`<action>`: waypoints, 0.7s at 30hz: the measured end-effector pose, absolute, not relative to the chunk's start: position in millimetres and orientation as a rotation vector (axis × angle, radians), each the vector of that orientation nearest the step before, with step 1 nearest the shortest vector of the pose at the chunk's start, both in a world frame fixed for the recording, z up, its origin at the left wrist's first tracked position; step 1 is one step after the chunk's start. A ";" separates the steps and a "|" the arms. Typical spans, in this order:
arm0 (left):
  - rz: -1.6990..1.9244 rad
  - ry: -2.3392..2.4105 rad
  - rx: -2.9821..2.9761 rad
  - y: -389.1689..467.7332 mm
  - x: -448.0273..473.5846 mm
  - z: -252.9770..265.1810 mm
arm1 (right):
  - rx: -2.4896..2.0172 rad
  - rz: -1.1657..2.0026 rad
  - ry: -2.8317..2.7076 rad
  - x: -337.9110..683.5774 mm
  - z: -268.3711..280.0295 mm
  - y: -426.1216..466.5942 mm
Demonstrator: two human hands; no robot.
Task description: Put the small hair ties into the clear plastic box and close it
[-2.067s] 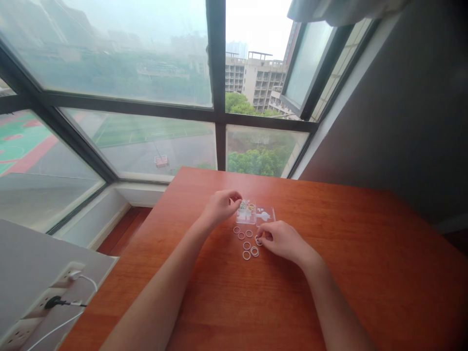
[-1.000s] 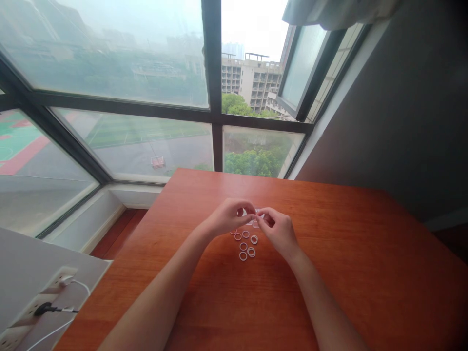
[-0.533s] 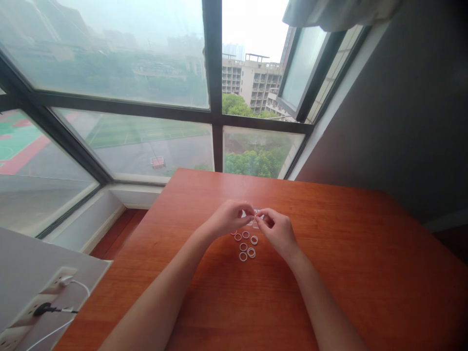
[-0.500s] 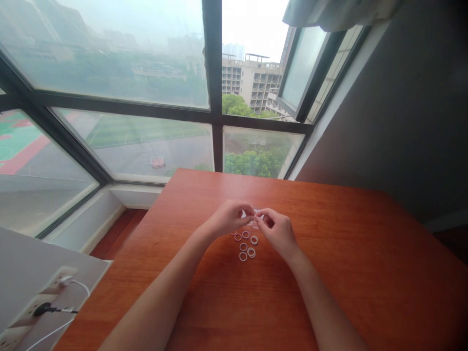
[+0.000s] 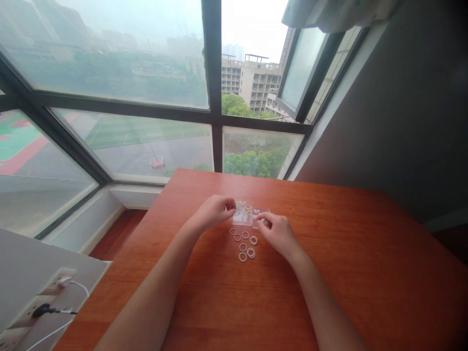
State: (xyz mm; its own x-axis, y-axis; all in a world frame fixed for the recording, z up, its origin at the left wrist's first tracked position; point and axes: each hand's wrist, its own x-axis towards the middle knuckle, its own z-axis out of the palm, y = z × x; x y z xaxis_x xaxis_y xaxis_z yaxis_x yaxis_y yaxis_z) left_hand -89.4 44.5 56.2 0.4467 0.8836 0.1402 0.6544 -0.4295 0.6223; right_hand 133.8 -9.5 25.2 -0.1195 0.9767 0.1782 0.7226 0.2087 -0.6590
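Observation:
A small clear plastic box (image 5: pixel 242 222) lies on the table with its clear lid (image 5: pixel 266 211) opened to the right. Pale and yellowish rings (image 5: pixel 247 208) sit in its compartments. My left hand (image 5: pixel 216 212) is at the box's left edge, its thumb and fingers curled close together; whatever they pinch is hidden. Over the lid's near part, my right hand (image 5: pixel 277 231) is closed in a pinch on something small and pale that I cannot make out. Several loose pale and pinkish rings (image 5: pixel 243 247), like small hair ties, lie on the wood just in front of the box.
The brown wooden table (image 5: pixel 351 253) reaches to a large window (image 5: pixel 153 112) at the back. To the right is a dark wall (image 5: pixel 413 122). At the lower left, a power strip (image 5: pixel 36 307) with plugged-in cables is beside the table edge.
My left hand has moved left, away from my right hand, uncovering the box and the rings inside it. My right hand has stayed nearly in place, still pinched.

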 end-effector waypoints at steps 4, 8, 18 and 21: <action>0.632 1.285 2.204 45.1 -90.4 51.6 | -1.508 0.729 -2.012 136.3 28.7 -12.7; 0.695 1.301 2.183 46.7 -90.5 49.3 | -1.475 0.811 -2.095 137.5 33.0 -17.0; 0.703 1.288 2.184 48.9 -89.8 43.0 | -1.594 0.823 -2.225 135.6 33.2 -19.3; 0.693 1.281 2.177 48.3 -88.7 43.9 | -1.585 0.827 -2.230 135.7 31.5 -19.0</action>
State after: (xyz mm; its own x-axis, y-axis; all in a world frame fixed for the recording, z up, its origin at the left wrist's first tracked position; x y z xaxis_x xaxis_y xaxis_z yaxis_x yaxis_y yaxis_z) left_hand -88.7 48.3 43.9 0.4227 0.8908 0.1665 0.6266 -0.4200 0.6565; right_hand 135.7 -19.0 31.5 -0.3572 0.9290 -0.0964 0.7672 0.2329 -0.5977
